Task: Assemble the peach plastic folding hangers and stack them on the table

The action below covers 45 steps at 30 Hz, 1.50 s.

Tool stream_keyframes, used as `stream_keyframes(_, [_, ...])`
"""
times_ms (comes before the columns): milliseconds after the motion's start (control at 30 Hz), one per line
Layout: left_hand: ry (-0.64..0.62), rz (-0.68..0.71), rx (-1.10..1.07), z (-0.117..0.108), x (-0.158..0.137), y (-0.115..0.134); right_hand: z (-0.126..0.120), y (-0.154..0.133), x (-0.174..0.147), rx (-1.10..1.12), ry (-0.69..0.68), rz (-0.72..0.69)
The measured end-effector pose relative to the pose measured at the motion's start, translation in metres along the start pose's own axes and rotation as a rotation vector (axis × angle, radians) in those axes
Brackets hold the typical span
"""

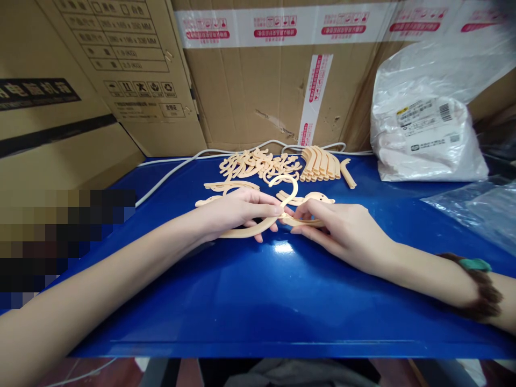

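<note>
Both hands grip a cream plastic clothes hanger point(250, 231) above the blue table, its hook curving up between them. My left hand point(242, 209) is closed around the left arm of the hanger, close to the base of the hook. With thumb and fingers pinched, my right hand point(334, 226) holds the right arm piece beside the centre joint. Just behind the hands lie more cream hanger parts point(318, 198), partly covered by the fingers. Further back are a loose heap of small hook pieces point(245, 163) and a neat row of curved arm pieces point(320, 164).
One single arm piece point(348, 174) lies right of the row. A white cable point(165, 177) runs along the back of the blue table point(258, 301). Cardboard boxes point(250, 97) wall the back and left. A plastic bag point(427, 134) stands at the back right, with clear film point(479, 209) before it.
</note>
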<state>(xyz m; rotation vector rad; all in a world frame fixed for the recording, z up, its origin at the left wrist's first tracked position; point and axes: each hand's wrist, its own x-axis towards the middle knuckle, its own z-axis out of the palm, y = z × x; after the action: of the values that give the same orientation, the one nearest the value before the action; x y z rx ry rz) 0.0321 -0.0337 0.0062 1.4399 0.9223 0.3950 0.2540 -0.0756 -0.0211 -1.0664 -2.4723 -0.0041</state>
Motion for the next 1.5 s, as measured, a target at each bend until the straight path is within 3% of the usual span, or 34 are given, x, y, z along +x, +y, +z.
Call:
stream_keyframes(1133, [-0.001,0.101,0.239,0.006,-0.003,0.002,-0.004,-0.01,0.0,0.044,-0.088,0.088])
stream_keyframes(1500, [-0.035,0.103,0.223,0.008,-0.003,-0.001,-0.004,-0.01,0.001,0.073,-0.095,0.156])
